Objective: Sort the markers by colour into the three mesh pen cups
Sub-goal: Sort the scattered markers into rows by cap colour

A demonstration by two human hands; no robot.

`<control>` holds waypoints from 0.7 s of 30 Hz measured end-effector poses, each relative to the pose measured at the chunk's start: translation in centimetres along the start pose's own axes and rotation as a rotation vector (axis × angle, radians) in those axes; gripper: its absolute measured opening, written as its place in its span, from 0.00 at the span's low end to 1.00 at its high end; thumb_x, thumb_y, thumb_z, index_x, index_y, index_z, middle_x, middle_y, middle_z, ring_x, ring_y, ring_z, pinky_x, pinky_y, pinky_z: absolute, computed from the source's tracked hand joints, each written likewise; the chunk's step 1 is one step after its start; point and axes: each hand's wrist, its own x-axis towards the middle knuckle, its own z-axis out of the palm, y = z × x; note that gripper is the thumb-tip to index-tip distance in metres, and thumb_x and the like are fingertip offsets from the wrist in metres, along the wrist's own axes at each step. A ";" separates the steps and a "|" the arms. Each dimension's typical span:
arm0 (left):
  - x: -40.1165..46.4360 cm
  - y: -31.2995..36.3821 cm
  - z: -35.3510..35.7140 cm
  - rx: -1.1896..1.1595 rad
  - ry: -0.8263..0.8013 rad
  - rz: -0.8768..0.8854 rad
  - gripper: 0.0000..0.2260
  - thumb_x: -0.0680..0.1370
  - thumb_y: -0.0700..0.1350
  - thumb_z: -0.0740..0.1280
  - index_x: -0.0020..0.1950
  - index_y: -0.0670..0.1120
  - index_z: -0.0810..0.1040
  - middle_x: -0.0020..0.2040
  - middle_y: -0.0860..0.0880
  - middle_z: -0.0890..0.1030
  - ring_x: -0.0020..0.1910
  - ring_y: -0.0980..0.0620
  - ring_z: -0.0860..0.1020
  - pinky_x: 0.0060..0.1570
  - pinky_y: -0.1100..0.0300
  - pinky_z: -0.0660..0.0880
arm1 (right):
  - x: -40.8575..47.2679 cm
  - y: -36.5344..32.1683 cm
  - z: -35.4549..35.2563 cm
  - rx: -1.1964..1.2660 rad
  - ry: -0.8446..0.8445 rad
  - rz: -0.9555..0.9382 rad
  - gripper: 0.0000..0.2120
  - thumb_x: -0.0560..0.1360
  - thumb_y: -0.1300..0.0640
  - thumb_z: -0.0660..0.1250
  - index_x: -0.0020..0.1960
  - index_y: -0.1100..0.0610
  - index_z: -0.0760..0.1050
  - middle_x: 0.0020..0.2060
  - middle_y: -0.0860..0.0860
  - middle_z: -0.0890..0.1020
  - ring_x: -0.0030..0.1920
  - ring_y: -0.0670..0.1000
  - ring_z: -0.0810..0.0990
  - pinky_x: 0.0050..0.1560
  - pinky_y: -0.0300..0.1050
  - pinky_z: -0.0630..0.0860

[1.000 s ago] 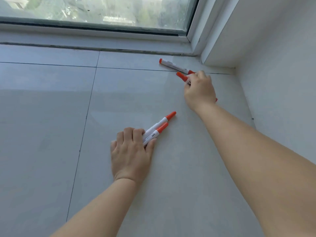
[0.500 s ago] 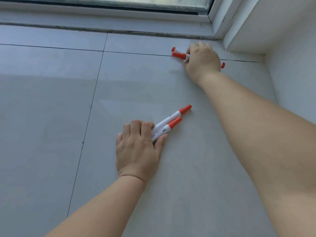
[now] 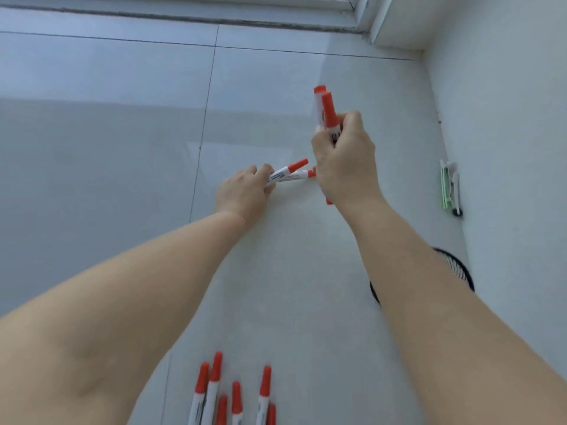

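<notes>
My right hand (image 3: 345, 157) is raised over the floor, shut on two red-capped white markers (image 3: 326, 110) that point up and away from me. Just to its left, my left hand (image 3: 244, 191) grips two more red-capped markers (image 3: 288, 173) low over the tiles, their caps pointing right and touching the right hand. Several other red-capped markers (image 3: 233, 394) lie side by side on the floor at the bottom edge. A black mesh pen cup (image 3: 457, 271) stands at the right by the wall, mostly hidden behind my right forearm.
The floor is pale grey tile (image 3: 107, 133) with dark grout lines. A white wall (image 3: 506, 148) runs down the right side and a window sill (image 3: 214, 16) crosses the top. A small green and white object (image 3: 451, 188) lies against the wall.
My right hand picked up the two markers from near the window corner and drew back toward the left hand. The left hand lifted its two markers. The view tilted down, showing more markers and a cup.
</notes>
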 end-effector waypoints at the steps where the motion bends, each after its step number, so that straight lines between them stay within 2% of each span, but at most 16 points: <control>1: -2.2 -0.8 -0.7 -0.035 0.008 -0.006 0.11 0.80 0.49 0.57 0.59 0.48 0.71 0.49 0.44 0.75 0.48 0.42 0.73 0.38 0.55 0.63 | -2.4 0.2 -0.3 0.039 -0.011 0.039 0.06 0.77 0.57 0.58 0.52 0.58 0.67 0.33 0.45 0.72 0.36 0.53 0.75 0.43 0.55 0.76; 3: -6.6 -2.3 -2.1 -0.120 0.024 -0.034 0.10 0.79 0.50 0.58 0.58 0.50 0.72 0.46 0.46 0.75 0.43 0.43 0.72 0.35 0.55 0.65 | -7.2 1.1 -0.4 0.054 -0.046 0.110 0.05 0.77 0.56 0.58 0.52 0.56 0.67 0.33 0.45 0.73 0.37 0.56 0.77 0.41 0.54 0.75; 5: -11.0 -3.8 -3.5 -0.159 0.023 -0.071 0.09 0.79 0.53 0.59 0.55 0.52 0.74 0.42 0.49 0.74 0.40 0.46 0.72 0.34 0.57 0.65 | -12.1 2.4 -0.2 -0.005 -0.086 0.150 0.05 0.77 0.55 0.59 0.52 0.55 0.68 0.32 0.43 0.72 0.36 0.53 0.74 0.38 0.48 0.70; 7: -15.0 -5.0 -4.7 -0.194 0.019 -0.113 0.10 0.78 0.55 0.59 0.48 0.51 0.76 0.38 0.52 0.71 0.36 0.48 0.70 0.31 0.58 0.63 | -16.6 4.0 -0.1 -0.061 -0.113 0.212 0.03 0.77 0.55 0.59 0.49 0.54 0.68 0.31 0.43 0.72 0.34 0.50 0.71 0.35 0.46 0.65; 10: -19.9 -6.4 -5.8 -0.283 0.009 -0.166 0.14 0.77 0.56 0.60 0.38 0.49 0.72 0.33 0.52 0.70 0.31 0.51 0.69 0.28 0.60 0.62 | -22.2 6.1 0.0 -0.081 -0.128 0.373 0.03 0.77 0.55 0.59 0.45 0.53 0.67 0.31 0.45 0.73 0.33 0.48 0.72 0.31 0.43 0.66; 14: -23.8 -8.0 -5.9 -0.325 -0.052 -0.229 0.17 0.77 0.52 0.62 0.30 0.48 0.69 0.31 0.49 0.68 0.29 0.50 0.67 0.30 0.58 0.65 | -27.9 7.6 0.7 -0.136 -0.166 0.527 0.04 0.76 0.54 0.60 0.46 0.55 0.70 0.34 0.49 0.76 0.37 0.54 0.75 0.36 0.47 0.71; 17: -25.2 -9.1 -6.0 -0.305 -0.091 -0.255 0.15 0.77 0.46 0.63 0.30 0.47 0.71 0.32 0.46 0.69 0.30 0.47 0.68 0.31 0.52 0.70 | -30.8 7.9 1.5 -0.207 -0.138 0.541 0.05 0.76 0.55 0.61 0.48 0.56 0.72 0.41 0.50 0.78 0.43 0.53 0.76 0.43 0.47 0.73; 19: -25.6 -10.1 -6.1 -0.257 -0.158 -0.211 0.13 0.76 0.44 0.63 0.32 0.45 0.72 0.33 0.47 0.70 0.29 0.48 0.69 0.30 0.53 0.71 | -32.0 7.9 2.0 -0.257 -0.111 0.517 0.06 0.76 0.55 0.61 0.51 0.56 0.72 0.44 0.50 0.77 0.45 0.51 0.76 0.44 0.45 0.73; 21: -25.8 -10.4 -5.9 -0.159 -0.264 -0.101 0.12 0.75 0.44 0.64 0.31 0.48 0.70 0.33 0.50 0.69 0.28 0.51 0.68 0.29 0.58 0.67 | -33.0 7.9 2.6 -0.290 -0.087 0.506 0.07 0.77 0.54 0.61 0.52 0.55 0.72 0.44 0.49 0.77 0.45 0.50 0.75 0.43 0.42 0.73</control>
